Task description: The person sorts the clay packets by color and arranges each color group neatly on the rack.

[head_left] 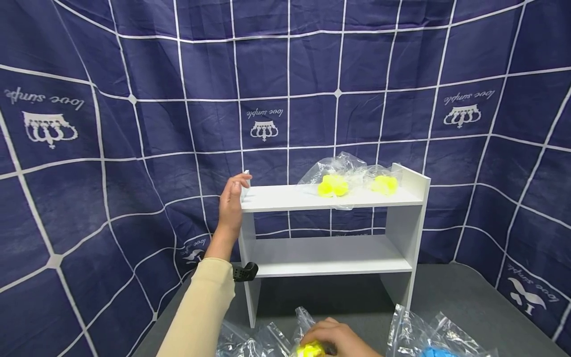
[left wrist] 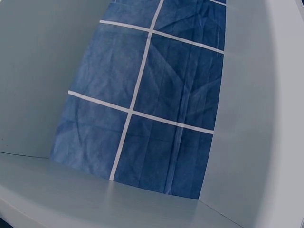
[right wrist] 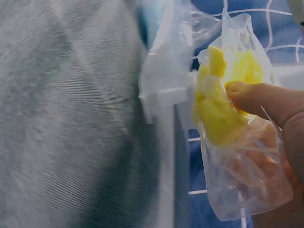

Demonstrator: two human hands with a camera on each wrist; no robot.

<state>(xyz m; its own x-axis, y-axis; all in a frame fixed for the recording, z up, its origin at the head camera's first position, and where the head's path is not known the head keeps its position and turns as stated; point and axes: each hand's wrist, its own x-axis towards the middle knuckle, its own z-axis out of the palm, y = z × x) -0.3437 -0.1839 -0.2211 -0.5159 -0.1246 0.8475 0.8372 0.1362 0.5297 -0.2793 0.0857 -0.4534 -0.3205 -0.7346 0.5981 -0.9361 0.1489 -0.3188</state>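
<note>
My left hand [head_left: 231, 206] grips the top of the left side panel of a small white shelf unit [head_left: 330, 255], its fingers bent over the edge. In the left wrist view only the shelf's boards [left wrist: 256, 104] and the cloth behind show. At the bottom of the head view my right hand [head_left: 341, 339] holds a clear plastic bag [right wrist: 228, 187] with yellow lumps [right wrist: 216, 114] inside. The thumb [right wrist: 251, 97] presses on the yellow part; the other fingers lie behind the bag. Two similar bags with yellow contents [head_left: 333, 185] lie on the shelf's top board, towards the right.
More clear bags [head_left: 265, 339] lie on the dark grey surface [head_left: 482, 292] in front of the shelf's left side. At front right are bags with blue contents [head_left: 439, 352]. A navy cloth with white grid lines [head_left: 312, 64] hangs behind and at both sides.
</note>
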